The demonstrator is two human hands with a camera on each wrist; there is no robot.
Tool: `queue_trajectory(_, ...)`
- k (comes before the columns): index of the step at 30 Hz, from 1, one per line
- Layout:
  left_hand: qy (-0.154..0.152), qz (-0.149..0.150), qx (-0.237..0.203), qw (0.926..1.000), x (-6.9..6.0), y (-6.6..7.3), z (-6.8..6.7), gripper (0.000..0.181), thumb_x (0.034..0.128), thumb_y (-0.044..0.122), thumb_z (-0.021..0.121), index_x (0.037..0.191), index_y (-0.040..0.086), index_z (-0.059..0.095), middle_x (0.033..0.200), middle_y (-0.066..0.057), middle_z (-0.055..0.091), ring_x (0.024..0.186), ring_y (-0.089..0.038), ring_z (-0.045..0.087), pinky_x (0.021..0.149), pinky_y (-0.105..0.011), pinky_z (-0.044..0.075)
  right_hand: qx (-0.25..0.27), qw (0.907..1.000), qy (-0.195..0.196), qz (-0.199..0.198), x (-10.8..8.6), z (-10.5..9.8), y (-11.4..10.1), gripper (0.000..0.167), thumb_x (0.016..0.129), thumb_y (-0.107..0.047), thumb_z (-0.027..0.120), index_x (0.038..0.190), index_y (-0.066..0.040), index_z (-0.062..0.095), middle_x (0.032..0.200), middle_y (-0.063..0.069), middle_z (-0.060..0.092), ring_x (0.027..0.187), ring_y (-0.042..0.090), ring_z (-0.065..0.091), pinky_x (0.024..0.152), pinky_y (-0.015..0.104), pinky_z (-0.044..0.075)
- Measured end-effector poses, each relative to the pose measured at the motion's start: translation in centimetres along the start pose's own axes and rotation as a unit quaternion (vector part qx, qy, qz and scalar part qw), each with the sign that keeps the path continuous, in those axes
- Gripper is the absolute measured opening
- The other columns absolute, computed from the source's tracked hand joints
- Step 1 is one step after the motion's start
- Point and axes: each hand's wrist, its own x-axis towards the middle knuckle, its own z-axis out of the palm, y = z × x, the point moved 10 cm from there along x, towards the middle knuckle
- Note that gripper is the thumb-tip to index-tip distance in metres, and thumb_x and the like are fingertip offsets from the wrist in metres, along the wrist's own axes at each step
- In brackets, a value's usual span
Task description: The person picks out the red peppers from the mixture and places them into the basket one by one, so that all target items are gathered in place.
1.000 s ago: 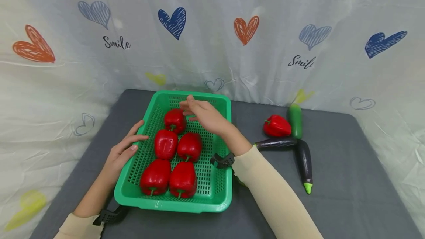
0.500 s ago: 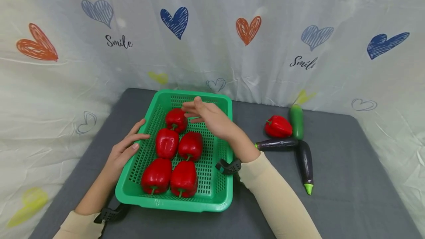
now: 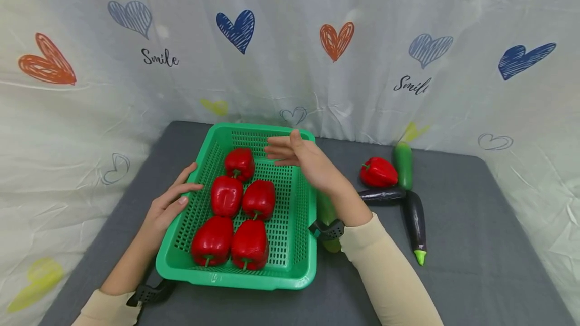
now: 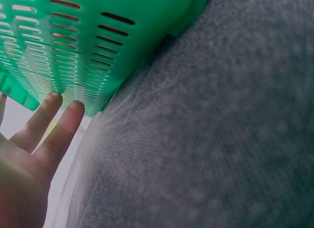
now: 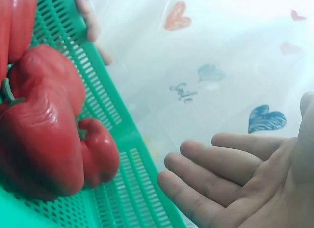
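Observation:
A green perforated plastic basket (image 3: 235, 280) stands on the grey cloth and holds several red bell peppers (image 3: 226, 196). My left hand (image 3: 165, 210) rests on the basket's left rim with extended fingers. In the left wrist view, straight fingers (image 4: 61, 132) lie against the basket's outer slotted wall. Above the basket's right far part is my right hand (image 3: 312, 162), fingers straight and nothing in it. The right wrist view shows its palm turned up (image 5: 245, 184), next to the peppers (image 5: 46, 125) and the basket's wall.
Right of the basket lie another red bell pepper (image 3: 378, 172), a dark green zucchini-like vegetable (image 3: 403, 165) and two eggplants (image 3: 382, 194), (image 3: 414, 220). A second green vegetable (image 3: 326, 210) is partly hidden under my right wrist. A white curtain (image 3: 281, 79) with printed hearts hangs behind the table.
My right hand has moved right, away from the far pepper toward the basket's right rim. The left hand, basket and peppers have stayed in place.

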Motion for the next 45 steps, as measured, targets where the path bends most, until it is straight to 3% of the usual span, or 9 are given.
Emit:
queue_trajectory(9, -0.005, 0.002, 0.001, 1.0, 0.1, 0.3, 0.1, 0.035, 0.1078, -0.01, 0.04, 0.135, -0.017, 0.061, 0.178, -0.018, 0.028, 0.166, -0.025, 0.02, 0.121, -0.026, 0.028, 0.045, 0.9977, 0.033, -0.038, -1.4, -2.0, -0.5, 0.093, 0.106, -0.078, 0.035, 0.147, 0.001, 0.065, 0.136, 0.016, 0.075, 0.125, 0.037, 0.072, 0.108, 0.045, 0.055)
queue_trajectory(15, -0.002, 0.005, 0.002, 1.0, 0.1, 0.2, 0.1, 0.035, 0.1076, -0.01, 0.041, 0.134, -0.016, 0.062, 0.178, -0.02, 0.028, 0.166, -0.026, 0.021, 0.121, -0.026, 0.029, 0.096, 0.9908, 0.068, -0.067, -2.5, -3.4, -1.0, 0.088, 0.109, -0.07, 0.046, 0.146, 0.008, 0.062, 0.133, 0.027, 0.072, 0.122, 0.04, 0.072, 0.104, 0.05, 0.057)
queue_trajectory(24, -0.004, 0.004, 0.006, 1.0, -0.1, 0.0, 0.1, 0.035, 0.1084, -0.008, 0.041, 0.135, -0.016, 0.062, 0.178, -0.021, 0.027, 0.166, -0.025, 0.021, 0.12, -0.025, 0.029, 0.128, 0.9776, 0.132, -0.102, -4.3, -6.1, -1.0, 0.065, 0.116, -0.044, 0.051, 0.14, 0.015, 0.063, 0.129, 0.035, 0.07, 0.113, 0.039, 0.075, 0.101, 0.048, 0.059)
queue_trajectory(29, -0.004, 0.013, 0.005, 0.9999, -0.1, 0.1, 0.1, 0.035, 0.108, -0.009, 0.041, 0.134, -0.017, 0.062, 0.177, -0.022, 0.027, 0.166, -0.025, 0.021, 0.12, -0.025, 0.029, 0.105, 0.9795, 0.141, -0.099, -5.1, -6.7, -0.8, 0.053, 0.119, -0.031, 0.046, 0.14, 0.014, 0.063, 0.13, 0.036, 0.069, 0.112, 0.037, 0.076, 0.1, 0.048, 0.059)
queue_trajectory(37, -0.005, 0.011, 0.003, 0.9999, -0.1, 0.0, 0.1, 0.035, 0.1082, -0.009, 0.041, 0.135, -0.016, 0.062, 0.177, -0.022, 0.027, 0.166, -0.025, 0.02, 0.121, -0.025, 0.029, 0.022, 0.9843, 0.154, -0.084, -6.3, -7.6, -0.3, 0.044, 0.117, -0.025, 0.051, 0.139, 0.01, 0.066, 0.133, 0.034, 0.068, 0.115, 0.054, 0.07, 0.101, 0.046, 0.059)
queue_trajectory(40, -0.003, 0.009, 0.003, 0.9999, -0.1, 0.1, 0.1, 0.035, 0.1083, -0.008, 0.041, 0.134, -0.016, 0.062, 0.177, -0.021, 0.027, 0.166, -0.025, 0.021, 0.121, -0.025, 0.029, -0.024, 0.9835, 0.164, -0.072, -6.7, -7.9, 0.0, 0.038, 0.115, -0.021, 0.058, 0.137, 0.007, 0.068, 0.132, 0.03, 0.07, 0.114, 0.051, 0.071, 0.102, 0.043, 0.059)
queue_trajectory(45, -0.004, 0.014, 0.002, 0.9999, -0.1, 0.3, 0.2, 0.035, 0.108, -0.009, 0.04, 0.134, -0.017, 0.062, 0.177, -0.022, 0.027, 0.166, -0.026, 0.021, 0.121, -0.025, 0.029, -0.062, 0.9824, 0.169, -0.049, -7.3, -8.5, 0.5, 0.034, 0.112, -0.017, 0.063, 0.138, 0.003, 0.069, 0.132, 0.025, 0.072, 0.113, 0.029, 0.075, 0.103, 0.037, 0.058)
